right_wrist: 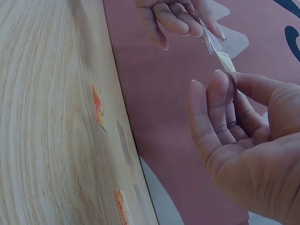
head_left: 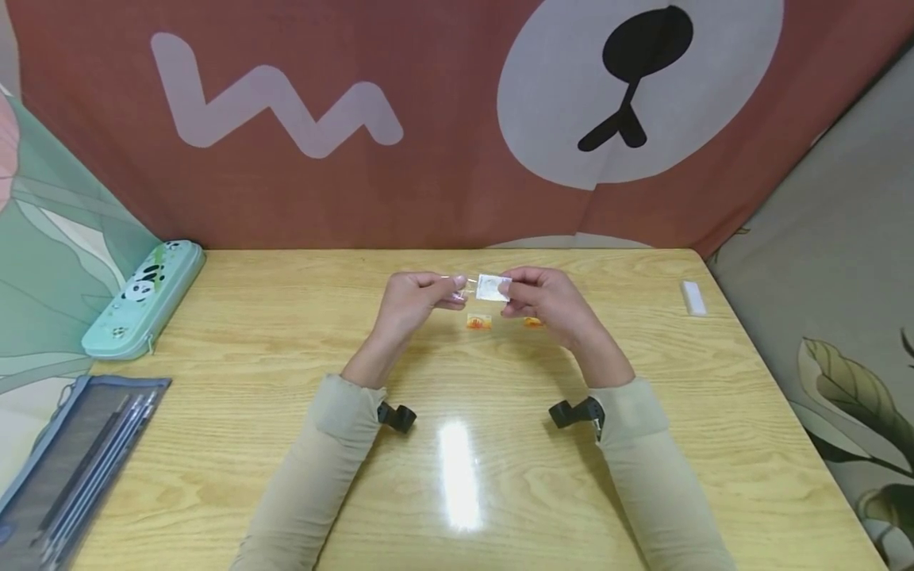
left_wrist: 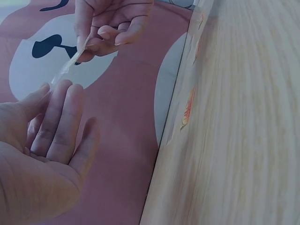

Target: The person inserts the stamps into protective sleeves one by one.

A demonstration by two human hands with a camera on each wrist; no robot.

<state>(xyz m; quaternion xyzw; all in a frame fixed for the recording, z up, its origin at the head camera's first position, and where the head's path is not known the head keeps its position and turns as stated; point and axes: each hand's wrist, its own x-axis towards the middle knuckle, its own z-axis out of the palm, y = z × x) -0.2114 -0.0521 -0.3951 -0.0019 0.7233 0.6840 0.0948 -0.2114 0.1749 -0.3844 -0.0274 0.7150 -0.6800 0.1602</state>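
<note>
Over the far part of the desk (head_left: 300, 317), between the two hands, hang a clear film (head_left: 469, 286) and a small white square (head_left: 489, 288). The left hand (head_left: 414, 301) pinches the film between thumb and fingers; the right hand (head_left: 550, 298) pinches the square, its outer fingers loose. Both pieces look very light, the film probably slick and limp, the square easily creased: edges suit a gentle grip.

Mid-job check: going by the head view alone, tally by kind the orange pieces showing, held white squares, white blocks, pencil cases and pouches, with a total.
Orange pieces: 2
White square: 1
White block: 1
Pencil case: 1
Pouch: 1
Total: 6
</note>
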